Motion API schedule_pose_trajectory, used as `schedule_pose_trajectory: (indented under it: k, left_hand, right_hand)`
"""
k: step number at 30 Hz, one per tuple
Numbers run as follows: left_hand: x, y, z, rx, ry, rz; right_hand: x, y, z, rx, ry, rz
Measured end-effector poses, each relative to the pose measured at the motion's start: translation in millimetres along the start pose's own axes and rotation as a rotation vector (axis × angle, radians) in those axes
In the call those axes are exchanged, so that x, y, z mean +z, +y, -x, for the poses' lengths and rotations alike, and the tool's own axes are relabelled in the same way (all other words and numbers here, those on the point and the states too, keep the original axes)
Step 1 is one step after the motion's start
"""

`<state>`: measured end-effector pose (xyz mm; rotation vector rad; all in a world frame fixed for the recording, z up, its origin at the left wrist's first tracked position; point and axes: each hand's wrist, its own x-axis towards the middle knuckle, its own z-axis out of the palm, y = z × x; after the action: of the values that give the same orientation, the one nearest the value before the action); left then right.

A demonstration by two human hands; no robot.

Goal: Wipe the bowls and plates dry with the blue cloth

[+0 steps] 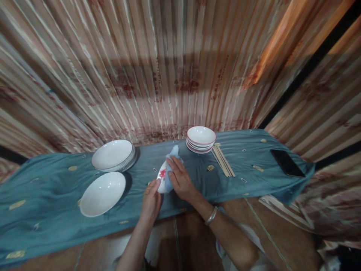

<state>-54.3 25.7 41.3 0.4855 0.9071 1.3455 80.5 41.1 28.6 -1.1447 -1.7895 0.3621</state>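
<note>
Near the middle of the table's front edge, my left hand grips the rim of a white bowl with a red flower on its outside. The bowl is tilted on its side, so its inside is mostly hidden. My right hand presses a pale blue cloth against the bowl, fingers together over the fabric. A silver bracelet circles my right wrist.
Left of my hands are a stack of white plates and a single white dish. Behind on the right stand stacked red-rimmed bowls, beside several wooden chopsticks. A black phone lies at the right end of the teal-covered table; a curtain hangs behind.
</note>
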Motion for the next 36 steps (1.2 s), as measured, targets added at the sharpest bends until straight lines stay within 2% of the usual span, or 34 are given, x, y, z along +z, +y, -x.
schedule_pose_trajectory:
  k: [5,10,15,19,28,36]
  left_hand:
    - [-5,0,1,-0.001,0.029,-0.019]
    - [-6,0,1,0.018,0.019,-0.041]
    - [-5,0,-2,-0.006,0.023,0.020]
    - [-9,-2,-7,0.014,0.037,0.064]
    - [-13,-4,-11,0.029,-0.026,0.121]
    - [-22,-4,-15,0.023,-0.032,0.118]
  right_hand:
    - [0,-24,6,-0.165,-0.119,0.282]
    - [-4,-30,10,-0.231,-0.185,0.350]
    - [-8,-19,3,-0.088,-0.151,0.295]
    - [-8,-5,-1,0.047,-0.126,0.147]
    - [10,28,2,0.181,-0.020,-0.176]
    - [21,50,3,0.265,0.024,-0.233]
